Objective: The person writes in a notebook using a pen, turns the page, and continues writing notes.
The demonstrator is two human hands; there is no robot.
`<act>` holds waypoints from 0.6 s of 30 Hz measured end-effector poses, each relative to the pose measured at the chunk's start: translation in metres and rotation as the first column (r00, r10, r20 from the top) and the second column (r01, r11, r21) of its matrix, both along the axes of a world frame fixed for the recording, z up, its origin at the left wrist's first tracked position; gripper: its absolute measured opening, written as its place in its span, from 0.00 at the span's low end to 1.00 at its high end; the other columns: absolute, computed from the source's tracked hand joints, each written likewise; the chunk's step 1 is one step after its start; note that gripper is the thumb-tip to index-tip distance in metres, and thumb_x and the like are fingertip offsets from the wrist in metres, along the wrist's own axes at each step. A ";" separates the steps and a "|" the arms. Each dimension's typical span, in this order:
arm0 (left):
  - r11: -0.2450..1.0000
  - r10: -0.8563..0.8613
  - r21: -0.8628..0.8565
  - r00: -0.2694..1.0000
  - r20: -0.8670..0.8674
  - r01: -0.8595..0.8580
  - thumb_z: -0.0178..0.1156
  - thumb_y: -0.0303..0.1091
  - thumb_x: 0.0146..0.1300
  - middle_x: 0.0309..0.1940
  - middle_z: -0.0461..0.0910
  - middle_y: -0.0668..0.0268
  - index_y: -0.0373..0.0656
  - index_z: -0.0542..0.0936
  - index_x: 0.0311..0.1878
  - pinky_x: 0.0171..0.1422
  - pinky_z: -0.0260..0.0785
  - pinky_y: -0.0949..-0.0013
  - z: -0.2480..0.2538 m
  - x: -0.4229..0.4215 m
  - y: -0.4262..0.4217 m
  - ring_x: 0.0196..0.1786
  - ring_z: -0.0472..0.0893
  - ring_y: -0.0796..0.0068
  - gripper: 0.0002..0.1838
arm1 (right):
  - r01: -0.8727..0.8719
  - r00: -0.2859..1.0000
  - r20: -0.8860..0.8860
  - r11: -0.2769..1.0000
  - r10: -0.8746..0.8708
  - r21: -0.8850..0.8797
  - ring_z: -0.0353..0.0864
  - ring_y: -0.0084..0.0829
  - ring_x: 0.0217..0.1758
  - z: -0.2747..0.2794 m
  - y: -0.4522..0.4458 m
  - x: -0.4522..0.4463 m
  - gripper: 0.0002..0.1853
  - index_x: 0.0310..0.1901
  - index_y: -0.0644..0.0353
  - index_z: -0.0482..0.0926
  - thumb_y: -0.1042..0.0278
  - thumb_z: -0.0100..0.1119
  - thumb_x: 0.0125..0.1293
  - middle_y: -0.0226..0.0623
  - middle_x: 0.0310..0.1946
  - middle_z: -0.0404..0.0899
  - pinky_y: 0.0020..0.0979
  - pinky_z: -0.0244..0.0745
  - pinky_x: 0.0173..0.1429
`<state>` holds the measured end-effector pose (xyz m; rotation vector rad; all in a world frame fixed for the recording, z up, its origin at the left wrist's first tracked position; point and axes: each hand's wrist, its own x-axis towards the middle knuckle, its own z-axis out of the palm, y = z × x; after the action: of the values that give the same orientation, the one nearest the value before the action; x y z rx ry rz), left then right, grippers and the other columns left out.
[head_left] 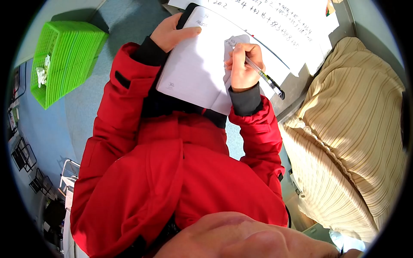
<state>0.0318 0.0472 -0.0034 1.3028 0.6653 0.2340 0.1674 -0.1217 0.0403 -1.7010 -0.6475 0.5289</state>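
An open notebook rests across my lap, its white pages partly in shadow and partly in bright light. My left hand grips its upper left edge, with the thumb lying flat on the page and the other fingers hidden behind the dark cover. In my right hand is a clear-barrelled pen with a black end, slanting down to the right. Its tip meets the right page just below a few small handwritten lines. More small writing shows at the top of the left page.
Large paper sheets with handwritten figures lie beyond the notebook. A green plastic basket holding some white crumpled tissue stands at the left. Striped beige cushions fill the right side. Folding chairs appear at the far left.
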 end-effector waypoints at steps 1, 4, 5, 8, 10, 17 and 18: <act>1.000 0.006 0.004 1.000 -0.019 -0.005 0.67 0.41 0.61 0.44 0.81 0.62 0.33 0.74 0.57 0.49 0.72 0.72 0.000 -0.001 0.001 0.44 0.80 0.76 0.26 | 0.010 1.000 -0.008 1.000 -0.010 0.000 0.74 0.20 0.16 0.000 -0.001 0.001 0.08 0.34 0.65 0.71 0.71 0.55 0.70 0.33 0.16 0.74 0.22 0.69 0.22; 0.998 0.036 0.056 0.999 0.030 -0.038 0.68 0.44 0.59 0.41 0.82 0.58 0.32 0.75 0.56 0.45 0.74 0.70 -0.002 0.001 -0.001 0.40 0.82 0.72 0.29 | 0.027 0.998 -0.052 1.000 -0.026 0.015 0.74 0.20 0.16 -0.004 -0.002 0.001 0.08 0.35 0.64 0.70 0.71 0.55 0.70 0.33 0.17 0.74 0.22 0.70 0.22; 0.997 0.040 0.059 0.999 0.024 -0.041 0.68 0.44 0.59 0.41 0.82 0.58 0.32 0.75 0.56 0.45 0.75 0.70 -0.002 0.001 -0.002 0.40 0.82 0.72 0.29 | 0.034 0.997 -0.076 0.999 -0.032 0.026 0.74 0.20 0.16 -0.004 -0.003 0.002 0.08 0.35 0.64 0.70 0.71 0.55 0.70 0.33 0.17 0.75 0.23 0.70 0.22; 0.995 0.046 0.094 0.999 0.000 -0.046 0.67 0.47 0.59 0.41 0.82 0.57 0.31 0.74 0.57 0.45 0.75 0.70 -0.004 0.001 0.001 0.40 0.82 0.71 0.31 | 0.023 0.997 -0.070 1.000 -0.021 0.022 0.75 0.21 0.17 -0.002 -0.003 0.002 0.08 0.35 0.64 0.70 0.70 0.55 0.70 0.34 0.17 0.75 0.23 0.70 0.22; 0.990 0.046 0.136 0.998 -0.041 -0.040 0.67 0.48 0.58 0.41 0.82 0.56 0.31 0.74 0.57 0.44 0.75 0.70 -0.010 0.000 0.002 0.39 0.82 0.70 0.32 | 0.017 0.999 -0.040 1.000 -0.017 -0.003 0.75 0.21 0.17 0.000 -0.004 0.003 0.07 0.35 0.64 0.70 0.70 0.55 0.70 0.34 0.18 0.75 0.23 0.71 0.23; 0.995 0.047 0.087 0.999 -0.021 -0.045 0.67 0.48 0.58 0.42 0.82 0.56 0.31 0.74 0.58 0.45 0.75 0.71 -0.007 0.000 -0.001 0.39 0.82 0.70 0.33 | 0.056 0.995 -0.077 0.998 -0.056 0.000 0.76 0.22 0.17 -0.004 -0.005 0.004 0.07 0.35 0.63 0.70 0.71 0.55 0.70 0.34 0.18 0.75 0.24 0.71 0.23; 0.997 0.047 0.067 0.999 -0.017 -0.046 0.67 0.48 0.58 0.42 0.82 0.56 0.31 0.74 0.58 0.45 0.75 0.71 -0.006 0.000 0.000 0.40 0.82 0.70 0.32 | 0.055 0.997 -0.058 0.998 -0.055 -0.007 0.76 0.22 0.17 -0.002 -0.004 0.003 0.07 0.35 0.63 0.70 0.70 0.55 0.70 0.34 0.17 0.75 0.24 0.71 0.23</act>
<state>0.0317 0.0469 -0.0098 1.3552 0.7093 0.2841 0.1707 -0.1253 0.0383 -1.6972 -0.5565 0.5391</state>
